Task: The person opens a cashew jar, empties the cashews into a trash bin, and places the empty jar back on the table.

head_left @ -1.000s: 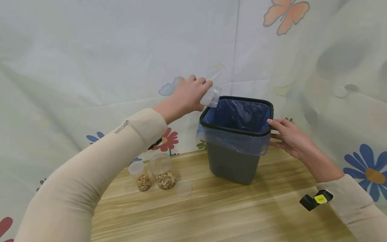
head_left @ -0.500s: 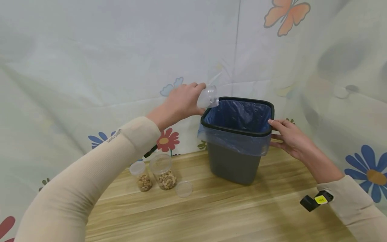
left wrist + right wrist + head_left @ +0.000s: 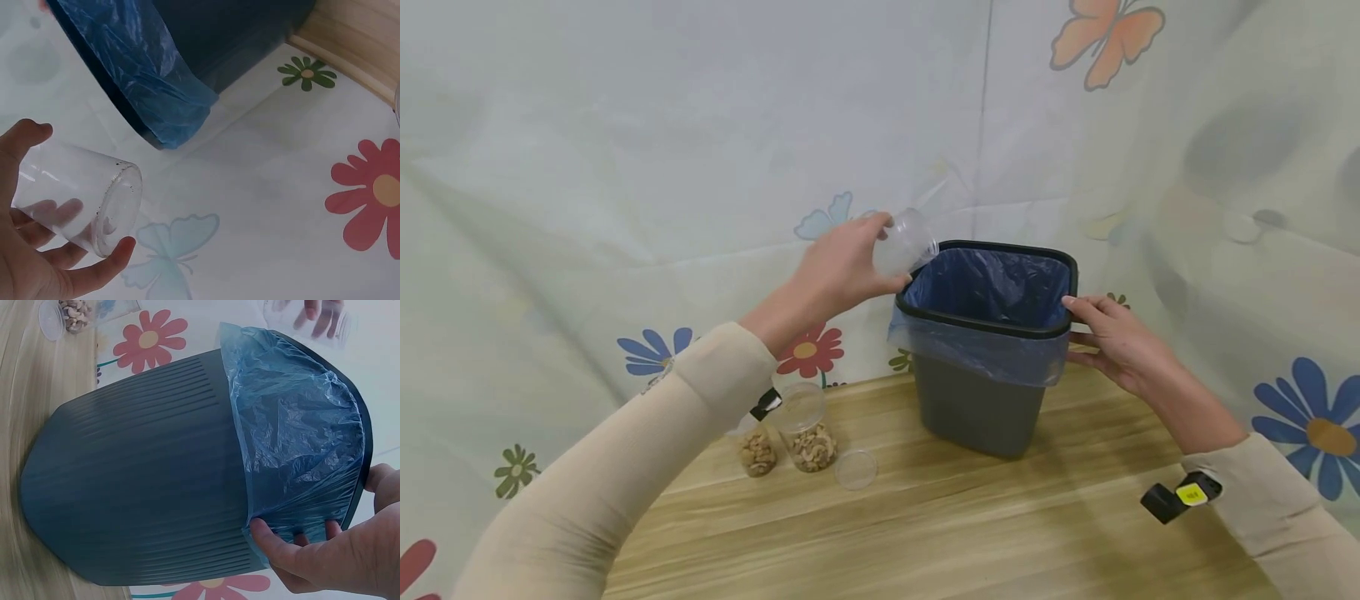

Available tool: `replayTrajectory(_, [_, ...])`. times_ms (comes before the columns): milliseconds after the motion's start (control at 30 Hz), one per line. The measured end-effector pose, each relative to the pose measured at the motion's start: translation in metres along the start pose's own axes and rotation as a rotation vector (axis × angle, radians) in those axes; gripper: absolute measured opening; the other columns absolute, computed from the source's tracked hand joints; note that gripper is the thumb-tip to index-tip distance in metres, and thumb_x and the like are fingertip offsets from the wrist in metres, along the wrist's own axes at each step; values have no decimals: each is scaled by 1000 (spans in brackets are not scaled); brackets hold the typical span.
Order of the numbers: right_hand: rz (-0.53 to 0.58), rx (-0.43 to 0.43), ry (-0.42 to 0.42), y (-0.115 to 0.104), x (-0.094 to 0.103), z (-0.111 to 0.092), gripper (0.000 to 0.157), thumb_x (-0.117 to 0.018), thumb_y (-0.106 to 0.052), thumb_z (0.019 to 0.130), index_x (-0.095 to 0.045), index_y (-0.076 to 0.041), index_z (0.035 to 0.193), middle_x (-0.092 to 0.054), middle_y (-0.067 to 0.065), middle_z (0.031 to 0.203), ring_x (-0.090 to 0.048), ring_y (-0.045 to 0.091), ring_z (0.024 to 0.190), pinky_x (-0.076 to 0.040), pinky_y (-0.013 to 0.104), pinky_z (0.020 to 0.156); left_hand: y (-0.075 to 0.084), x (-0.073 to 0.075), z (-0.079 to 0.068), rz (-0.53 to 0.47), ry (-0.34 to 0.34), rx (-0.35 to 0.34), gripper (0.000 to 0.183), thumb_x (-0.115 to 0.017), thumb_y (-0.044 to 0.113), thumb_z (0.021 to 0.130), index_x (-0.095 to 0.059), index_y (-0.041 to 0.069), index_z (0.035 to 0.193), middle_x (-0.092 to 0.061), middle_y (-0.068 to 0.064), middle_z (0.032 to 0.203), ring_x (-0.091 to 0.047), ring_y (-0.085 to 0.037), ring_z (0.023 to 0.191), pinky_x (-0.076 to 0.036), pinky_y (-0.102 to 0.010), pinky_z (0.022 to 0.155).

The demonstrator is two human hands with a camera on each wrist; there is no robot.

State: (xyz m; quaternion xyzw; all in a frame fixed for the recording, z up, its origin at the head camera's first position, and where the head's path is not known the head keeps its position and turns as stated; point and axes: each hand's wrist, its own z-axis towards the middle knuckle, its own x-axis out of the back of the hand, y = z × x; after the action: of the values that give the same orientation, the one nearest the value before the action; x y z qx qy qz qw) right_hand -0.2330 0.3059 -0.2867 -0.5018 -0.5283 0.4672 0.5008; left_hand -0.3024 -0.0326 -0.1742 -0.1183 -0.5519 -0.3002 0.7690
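Note:
My left hand [image 3: 841, 265] grips a clear plastic jar [image 3: 904, 244] at the bin's left rim. The jar is tipped over, its threaded mouth slanting down toward the bin. In the left wrist view no contents show in the jar [image 3: 75, 187] apart from small dark specks at its near end. A grey trash bin [image 3: 981, 408] stands on the table, lined with a blue plastic bag [image 3: 1000, 283] folded over its black rim. My right hand [image 3: 1120, 346] holds the bin's right rim, thumb on top and fingers against the bag outside. The bottom of the bin's inside is hidden.
On the wooden table [image 3: 925, 533], left of the bin, stand a larger jar of cashews [image 3: 811, 442] and a smaller jar of nuts [image 3: 757, 452], partly behind my left wrist camera. A clear round lid [image 3: 856, 469] lies beside them. A flowered sheet [image 3: 700, 167] hangs behind.
My left hand has lowered and shifted slightly left, and the jar's mouth now slants further down. The fingers have slid back along the jar. My right hand and the bin stay put.

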Motion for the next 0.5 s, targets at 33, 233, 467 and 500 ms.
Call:
replayTrajectory(33, [0, -2, 2, 0, 0, 0, 45, -51, -51, 102, -40, -14, 127, -33, 5, 138, -25, 45, 149, -39, 49, 112, -1, 0, -3, -10, 7, 0, 74, -77, 46, 87, -47, 12, 146, -61, -6, 137, -62, -25, 115, -55, -43, 89])
replayTrajectory(233, [1, -16, -20, -2, -2, 1, 74, -46, -49, 105, -20, 0, 154, -9, 19, 164, -17, 44, 151, -31, 53, 116, -5, 1, -19, -49, 41, 10, 72, -79, 44, 85, -50, 12, 143, -62, -5, 134, -61, -26, 116, -54, -44, 93])
replayTrajectory(467, [0, -24, -32, -3, -4, 2, 86, -43, -48, 106, 1, 2, 160, 2, 19, 168, -12, 44, 153, -27, 54, 117, -11, -3, -42, -65, 47, 2, 68, -80, 43, 85, -53, 11, 138, -64, -5, 133, -63, -27, 113, -54, -46, 90])
replayTrajectory(500, [2, -25, -30, -3, -4, 3, 86, -43, -48, 106, 1, 2, 160, 3, 19, 168, -12, 44, 153, -27, 54, 117, -11, -4, -46, -70, 48, 1, 68, -81, 43, 84, -53, 11, 138, -64, -5, 132, -63, -27, 112, -54, -47, 90])
